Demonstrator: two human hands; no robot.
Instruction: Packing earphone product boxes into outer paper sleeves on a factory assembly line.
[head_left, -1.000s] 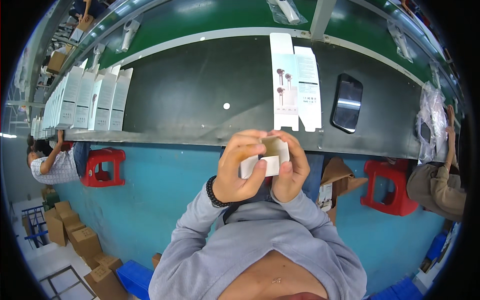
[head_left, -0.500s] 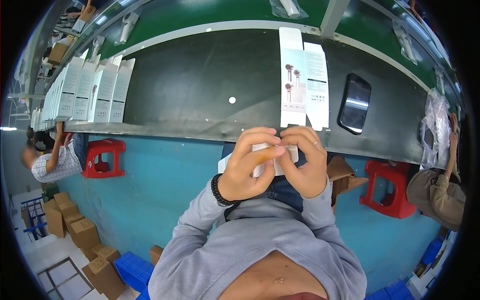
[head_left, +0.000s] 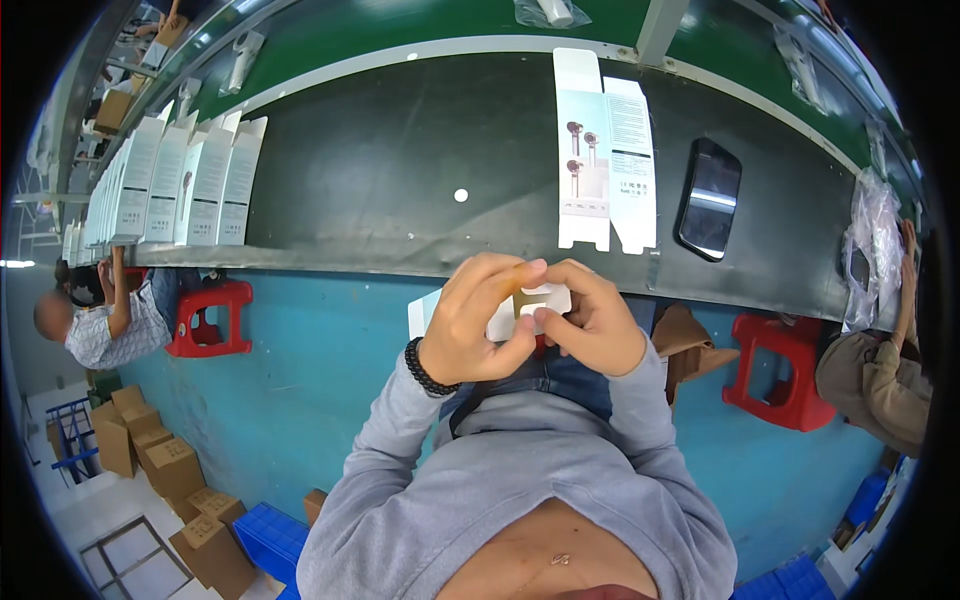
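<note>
My left hand [head_left: 480,320] and my right hand [head_left: 595,325] are pressed together over my lap, just below the front edge of the dark worktable [head_left: 400,170]. Both grip a small white plastic tray [head_left: 535,305] with a brown piece showing between my fingertips. Most of the tray is hidden by my fingers. A black bead bracelet [head_left: 428,368] circles my left wrist. Beyond my hands, a flattened white carton [head_left: 605,150] with product pictures lies on the table.
Several flat white cartons [head_left: 180,180] stand in a row at the table's left end. A black phone [head_left: 708,198] lies to the right of the flat carton. Red stools [head_left: 208,318] [head_left: 775,370] flank me. One seated person [head_left: 95,320] is left, another [head_left: 880,375] right. Brown boxes [head_left: 150,450] sit on the floor.
My hands have stayed together on the small tray while my fingers shifted over it; the view moved slightly, so the hands sit a bit lower and further right.
</note>
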